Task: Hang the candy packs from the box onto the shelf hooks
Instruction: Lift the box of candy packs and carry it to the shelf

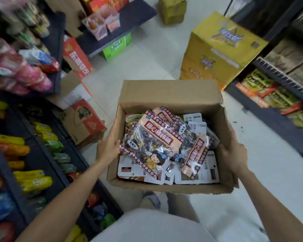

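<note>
An open cardboard box (170, 188) hangs in front of me over the aisle floor, its far flap standing up. Inside lie several clear candy packs (154, 137) with red labels and a cartoon girl, on top of white-backed packs. My left hand (108, 145) grips the box's left wall, fingers along the outside and thumb at the rim beside a pack. My right hand (232, 152) grips the right wall the same way. The snack shelf (40, 154) with hanging bags stands on my left; its hooks are hidden by the bags.
A red carton (84, 123) and an open white-lined carton (72, 91) sit on the floor at the left shelf's foot. A big yellow box (220, 48) stands ahead on the right beside another shelf (278, 95). White tile floor (143, 63) runs between them.
</note>
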